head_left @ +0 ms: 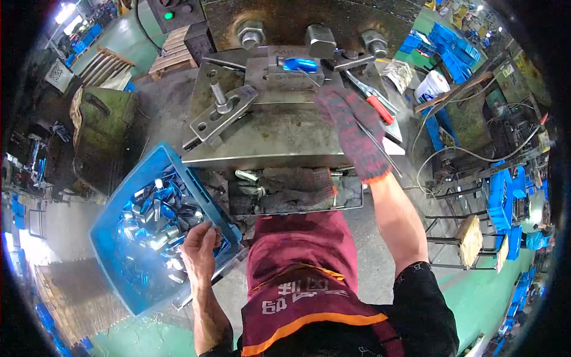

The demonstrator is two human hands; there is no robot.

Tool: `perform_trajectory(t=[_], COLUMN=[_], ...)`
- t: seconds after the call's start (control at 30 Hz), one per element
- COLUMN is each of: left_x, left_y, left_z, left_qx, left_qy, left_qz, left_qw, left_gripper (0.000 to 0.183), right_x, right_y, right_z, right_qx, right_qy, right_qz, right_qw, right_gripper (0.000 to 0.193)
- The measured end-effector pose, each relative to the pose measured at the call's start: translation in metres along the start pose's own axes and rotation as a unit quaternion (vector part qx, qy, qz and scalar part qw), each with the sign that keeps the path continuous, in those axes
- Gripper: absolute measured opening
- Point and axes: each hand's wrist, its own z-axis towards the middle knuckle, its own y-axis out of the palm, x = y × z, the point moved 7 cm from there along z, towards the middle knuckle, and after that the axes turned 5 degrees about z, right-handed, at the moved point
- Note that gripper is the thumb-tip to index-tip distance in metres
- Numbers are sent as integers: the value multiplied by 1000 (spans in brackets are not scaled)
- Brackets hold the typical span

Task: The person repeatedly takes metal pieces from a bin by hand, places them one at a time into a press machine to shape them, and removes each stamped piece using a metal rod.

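My right hand (355, 131), in a dark red and grey knit glove, is closed around a thin metal rod (380, 149). The rod's far tip reaches toward a shiny blue metal piece (299, 64) lying on the steel die block (267, 78). My bare left hand (201, 247) is at the near right side of a blue plastic bin (113, 279), its fingers curled together; whatever they hold, if anything, is hidden. Inside the bin lie many loose blue and silver metal pieces (157, 208).
A steel clamp bar with a bolt (223, 106) sits on the die plate's left. Red-handled tools (379, 110) lie on its right. Below the plate's front edge, a tray (297, 211) holds a dark glove (297, 184). A white bucket (432, 88) stands at the far right.
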Motion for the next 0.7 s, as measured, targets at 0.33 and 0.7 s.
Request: perform_trajectory(t=[0.33, 0.7], left_x=[2, 19], left_y=[-13, -86], left_z=[-16, 102], left_qx=[34, 136], left_qy=[-2, 118], left_qz=[35, 408], left_qw=[999, 895], left_gripper=[27, 29], right_x=[0, -11], right_y=[6, -27], right_z=[10, -125], right_qx=[44, 55], right_qy=[-25, 4], right_qz=[-42, -207], right_qw=[998, 977], right_gripper=[25, 44])
